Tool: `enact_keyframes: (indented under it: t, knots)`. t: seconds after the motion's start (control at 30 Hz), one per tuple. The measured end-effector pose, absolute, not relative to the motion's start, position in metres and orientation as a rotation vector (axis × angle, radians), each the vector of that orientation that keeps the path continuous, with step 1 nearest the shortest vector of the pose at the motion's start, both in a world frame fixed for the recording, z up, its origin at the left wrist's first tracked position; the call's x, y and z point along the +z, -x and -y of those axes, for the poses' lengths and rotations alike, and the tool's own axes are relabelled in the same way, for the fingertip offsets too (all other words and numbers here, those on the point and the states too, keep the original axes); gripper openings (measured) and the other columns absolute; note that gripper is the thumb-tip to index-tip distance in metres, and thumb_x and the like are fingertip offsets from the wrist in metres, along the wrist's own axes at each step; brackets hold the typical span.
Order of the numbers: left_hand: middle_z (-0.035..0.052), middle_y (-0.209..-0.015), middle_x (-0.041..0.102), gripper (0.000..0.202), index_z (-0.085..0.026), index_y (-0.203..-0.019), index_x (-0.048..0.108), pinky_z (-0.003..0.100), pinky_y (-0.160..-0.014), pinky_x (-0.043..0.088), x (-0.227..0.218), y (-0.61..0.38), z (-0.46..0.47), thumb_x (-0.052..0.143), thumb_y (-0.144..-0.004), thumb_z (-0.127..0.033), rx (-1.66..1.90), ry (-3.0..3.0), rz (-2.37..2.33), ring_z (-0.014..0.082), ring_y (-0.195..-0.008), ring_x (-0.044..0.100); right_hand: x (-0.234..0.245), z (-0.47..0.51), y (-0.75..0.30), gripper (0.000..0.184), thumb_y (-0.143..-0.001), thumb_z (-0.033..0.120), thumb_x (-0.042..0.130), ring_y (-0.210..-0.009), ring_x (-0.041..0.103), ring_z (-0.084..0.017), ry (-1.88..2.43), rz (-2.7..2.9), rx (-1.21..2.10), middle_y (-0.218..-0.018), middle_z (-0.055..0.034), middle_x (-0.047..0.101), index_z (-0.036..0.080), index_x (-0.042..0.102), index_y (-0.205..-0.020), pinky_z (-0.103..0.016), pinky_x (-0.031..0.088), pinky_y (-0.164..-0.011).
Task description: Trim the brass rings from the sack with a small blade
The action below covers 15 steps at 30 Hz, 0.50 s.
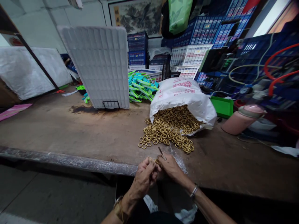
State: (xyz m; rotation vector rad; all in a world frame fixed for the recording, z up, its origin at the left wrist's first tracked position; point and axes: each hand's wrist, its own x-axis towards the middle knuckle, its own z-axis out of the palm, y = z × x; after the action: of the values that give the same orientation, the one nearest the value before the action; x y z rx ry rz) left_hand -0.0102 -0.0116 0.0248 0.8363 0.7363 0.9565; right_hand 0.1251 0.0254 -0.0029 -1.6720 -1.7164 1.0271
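Near the front edge of the table, my left hand (146, 174) pinches a gold-coloured ring (157, 161) between thumb and fingers. My right hand (171, 167) meets it there, closed around a small thin tool (161, 152) like a short blade, whose dark tip sticks up past the fingers. Fingers partly hide the ring, and I cannot tell whether the blade touches it. Just beyond my hands lies a pile of similar rings (165, 130), spilling out of the open mouth of a white woven sack (179, 93) that rests on its side.
The brown table (105, 133) spans the view. A grey ribbed panel (100, 65) stands upright left of centre, beside a heap of green and blue plastic pieces (141, 87). At right are a green tray (221, 106) and a pink bottle (243, 119). Stacked crates (191, 57) fill the back.
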Motion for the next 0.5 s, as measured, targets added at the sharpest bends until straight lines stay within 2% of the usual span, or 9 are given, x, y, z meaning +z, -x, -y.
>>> enact_keyframes:
  t: [0.1,0.2,0.37,0.43,0.5]
  knots:
    - [-0.005,-0.054,0.041,0.03,-0.016,-0.072,0.049,0.017,-0.037,0.018,0.017,0.011,0.009,0.048,-0.078,-0.045,0.982,-0.743,-0.705,0.0028,-0.039,0.026,-0.003,-0.016,-0.115,0.037,-0.078,0.047,0.036,-0.039,0.032,-0.007,1.476,1.379,1.511,-0.043,0.0053,0.039,0.02,0.041,-0.054,-0.021,0.025,-0.041]
    - [-0.0027,-0.06,0.048,0.029,-0.016,-0.071,0.047,0.016,-0.036,0.019,0.012,0.012,0.008,0.05,-0.077,-0.044,1.004,-0.716,-0.703,0.0027,-0.04,0.03,0.002,-0.006,-0.11,0.039,-0.075,0.056,0.039,-0.035,0.024,-0.005,1.346,1.178,1.729,-0.043,0.0082,0.034,0.021,0.039,-0.059,-0.019,0.02,-0.036]
    - [-0.0005,-0.068,0.053,0.026,-0.016,-0.074,0.046,0.015,-0.036,0.02,0.01,0.013,0.008,0.052,-0.077,-0.042,0.987,-0.71,-0.72,0.0021,-0.041,0.032,0.012,-0.004,-0.112,0.035,-0.072,0.054,0.047,-0.034,0.019,-0.003,1.28,1.118,1.785,-0.046,0.01,0.031,0.02,0.041,-0.063,-0.017,0.013,-0.033]
    - [-0.0006,-0.068,0.054,0.026,-0.016,-0.074,0.047,0.015,-0.036,0.02,0.009,0.013,0.008,0.054,-0.075,-0.041,0.97,-0.697,-0.734,0.0021,-0.041,0.033,0.012,-0.007,-0.114,0.032,-0.073,0.05,0.046,-0.035,0.021,-0.004,1.318,1.174,1.732,-0.047,0.0092,0.034,0.02,0.041,-0.063,-0.017,0.015,-0.033]
    - [-0.0008,-0.068,0.054,0.028,-0.016,-0.074,0.047,0.015,-0.035,0.02,0.007,0.013,0.007,0.056,-0.073,-0.043,0.971,-0.657,-0.77,0.0023,-0.042,0.035,0.01,-0.01,-0.115,0.027,-0.073,0.046,0.047,-0.038,0.03,-0.005,1.362,1.224,1.643,-0.05,0.0074,0.041,0.02,0.043,-0.065,-0.017,0.022,-0.036]
